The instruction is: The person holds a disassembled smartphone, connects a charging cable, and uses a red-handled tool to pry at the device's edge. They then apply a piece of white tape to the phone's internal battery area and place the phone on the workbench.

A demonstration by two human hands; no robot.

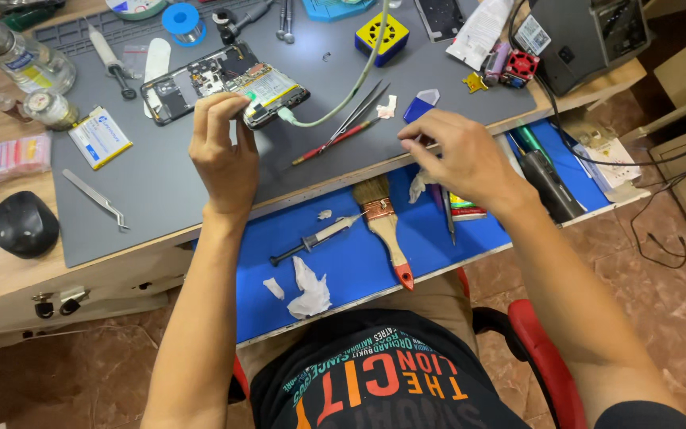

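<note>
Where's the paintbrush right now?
In the head view, the paintbrush lies in the open blue drawer, just below the desk edge between both hands, with a syringe to its left.

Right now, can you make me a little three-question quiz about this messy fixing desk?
1. True or false: the left hand touches the opened phone.
2. Which lies in the blue drawer? A) paintbrush B) grey tweezers C) yellow cube
3. What is plugged into the phone?

Key: 1 true. 2 A. 3 A pale green cable.
</note>
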